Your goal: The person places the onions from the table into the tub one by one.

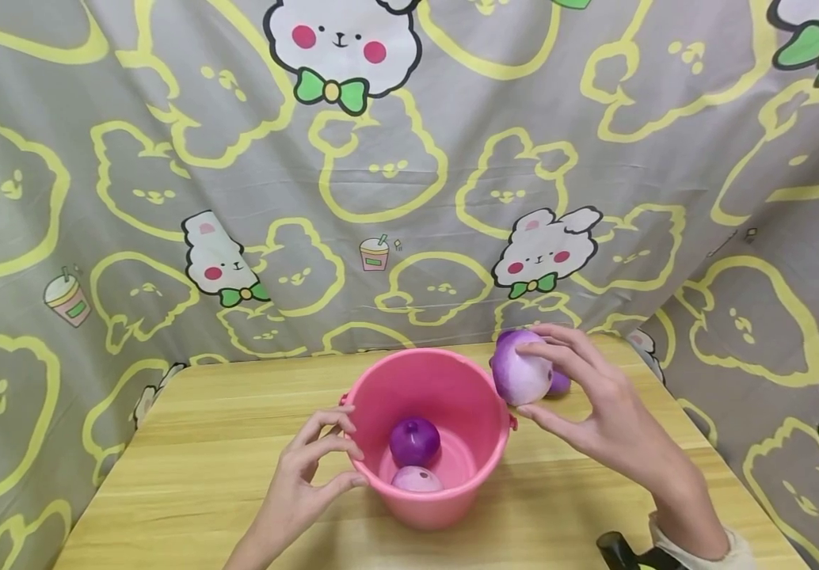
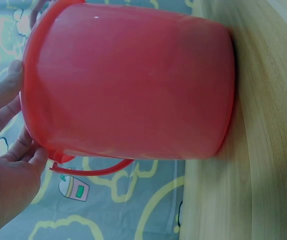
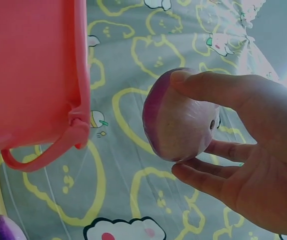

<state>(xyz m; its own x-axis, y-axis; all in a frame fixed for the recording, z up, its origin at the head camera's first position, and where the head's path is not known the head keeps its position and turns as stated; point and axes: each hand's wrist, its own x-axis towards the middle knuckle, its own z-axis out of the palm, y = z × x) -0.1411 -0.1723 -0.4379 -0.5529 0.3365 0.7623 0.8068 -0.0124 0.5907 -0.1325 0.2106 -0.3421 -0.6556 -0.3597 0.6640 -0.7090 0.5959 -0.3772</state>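
The purple-and-white ball (image 1: 523,372) hangs just off two o'clock of the pink bucket (image 1: 420,388); the step looks like loading, and the next move would call for shifting it towards eight o'clock, over the mouth, then letting go. The right hand (image 1: 612,408), part-closed, pinches it between thumb and fingers; the left hand (image 1: 302,467), fingers bent, grips the rim at nine o'clock

Pink bucket (image 1: 427,514): mouth open from above. Left rim obstructed by the left grip (image 1: 310,463). Interior floor partly taken by a dark purple toy onion (image 1: 415,442) and a pale toy onion (image 1: 417,478). Right side: right grip (image 1: 595,404) and held toy onion (image 1: 521,376) occupy space near the rim, with a gap between. Bench (image 1: 238,427) offers room leftward; patterned curtain (image 1: 395,182) bounds the rear.
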